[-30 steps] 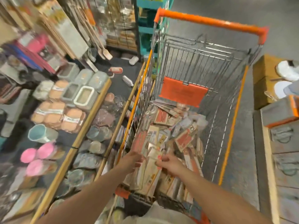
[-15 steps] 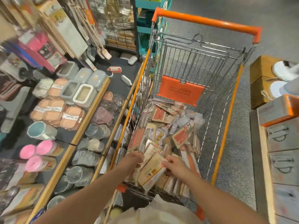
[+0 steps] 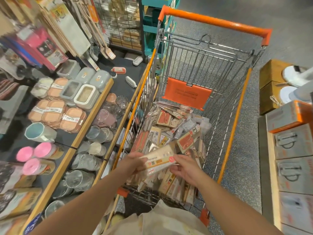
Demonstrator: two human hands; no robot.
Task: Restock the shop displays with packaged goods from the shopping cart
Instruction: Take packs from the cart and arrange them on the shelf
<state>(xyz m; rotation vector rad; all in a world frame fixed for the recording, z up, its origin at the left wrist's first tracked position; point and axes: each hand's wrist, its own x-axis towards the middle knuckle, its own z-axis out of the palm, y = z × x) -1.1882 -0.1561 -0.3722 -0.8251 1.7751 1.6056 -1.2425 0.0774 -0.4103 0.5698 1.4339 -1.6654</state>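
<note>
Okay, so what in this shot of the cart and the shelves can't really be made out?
- Head view: small print on the packet held by both hands is blurred.
- Lower layers of the packet pile in the shopping cart: covered by the top packets.
- Left hand fingers: hidden behind the packet.
- Shelf goods at the left edge: smeared and cut off.

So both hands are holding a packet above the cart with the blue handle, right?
Not quite: the handle is orange, not blue, as the head view shows. Both the left hand and the right hand do hold the packet above the cart.
</note>
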